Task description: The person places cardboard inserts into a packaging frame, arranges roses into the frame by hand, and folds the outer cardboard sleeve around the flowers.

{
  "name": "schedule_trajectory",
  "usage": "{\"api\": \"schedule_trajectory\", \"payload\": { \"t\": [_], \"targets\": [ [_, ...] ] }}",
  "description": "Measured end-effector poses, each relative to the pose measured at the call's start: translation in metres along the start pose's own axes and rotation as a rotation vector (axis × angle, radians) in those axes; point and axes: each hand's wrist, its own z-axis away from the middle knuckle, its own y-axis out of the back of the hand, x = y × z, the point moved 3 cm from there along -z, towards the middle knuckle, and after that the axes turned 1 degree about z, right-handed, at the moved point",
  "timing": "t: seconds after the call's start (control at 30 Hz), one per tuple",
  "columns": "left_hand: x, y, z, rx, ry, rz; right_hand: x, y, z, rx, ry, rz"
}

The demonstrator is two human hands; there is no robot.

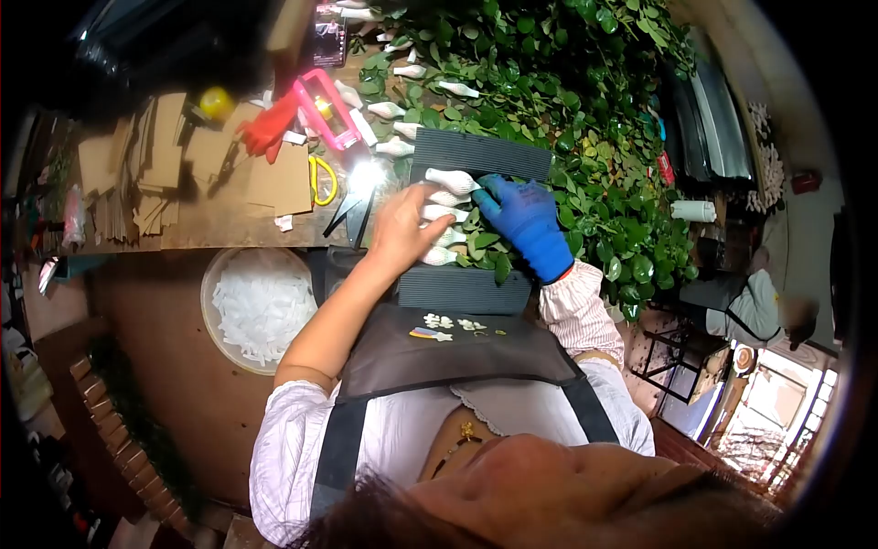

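Several flower buds in white netted sleeves (pixel 450 181) lie in a row, one above another, on a dark ribbed board (pixel 466 285), their leafy stems pointing right. My bare left hand (pixel 402 224) is closed about the sleeved ends from the left, its thumb across the middle ones. At the neck of the topmost sleeve, my right hand (pixel 526 215), in a blue glove, has its fingers bent onto the stem. Part of that grip is hidden by leaves (pixel 487 245). Scissors (pixel 352 206) with open blades lie just left of my left hand.
Leafy stems (pixel 585 119) with more white-sleeved buds cover the bench's right and back. Left are cardboard pieces (pixel 279 178), a pink frame (pixel 327 108), a red glove (pixel 270 126) and a yellow ball (pixel 217 103). Below stands a tub (pixel 212 343) of white sleeves. Another person (pixel 759 306) is at right.
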Motion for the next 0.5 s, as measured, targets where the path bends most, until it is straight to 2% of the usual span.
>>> {"api": "schedule_trajectory", "payload": {
  "t": [0.07, 0.17, 0.3, 0.43, 0.47, 0.5],
  "targets": [
    [0.005, 0.004, -0.003, 0.006, -0.038, -0.060, -0.006, -0.001, 0.001, 0.064, 0.046, -0.026],
    [0.023, 0.013, -0.019, -0.069, 0.286, -0.030, -0.003, -0.003, 0.005, 0.113, 0.082, -0.055],
    [0.023, 0.009, -0.026, -0.021, 0.291, -0.280, -0.005, -0.004, 0.004, 0.113, 0.076, -0.059],
    [0.005, 0.014, -0.005, -0.036, 0.326, 0.173, -0.002, -0.007, 0.001, 0.029, 0.041, -0.090],
    [0.003, 0.010, 0.004, 0.116, 0.198, 0.246, -0.004, -0.007, 0.000, 0.024, 0.047, -0.108],
    [-0.001, 0.006, 0.010, 0.131, 0.237, 0.353, -0.005, -0.008, -0.002, 0.017, 0.050, -0.126]
  ]
}}
